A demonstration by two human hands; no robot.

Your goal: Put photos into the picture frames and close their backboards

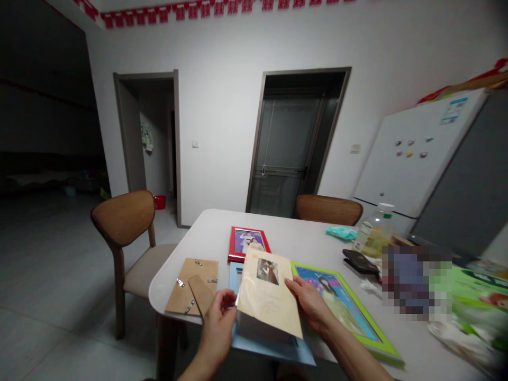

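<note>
A cream sheet [270, 302] with one small dark picture [268, 271] near its top is pinched by the right hand [311, 302] over the worktop [208, 230]; the left hand [219, 321] curls at its opposite edge, grip unclear. Nearby are three picture frames: red [248, 241], lime green [344, 306], and pale blue [273, 350], partly covered by the sheet. One brown backing board [195, 274] lies left, a bottle [375, 236] right.

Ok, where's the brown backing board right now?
In the head view, the brown backing board lies on the white table at its near left corner, left of the blue frame and beside the left hand.
</note>
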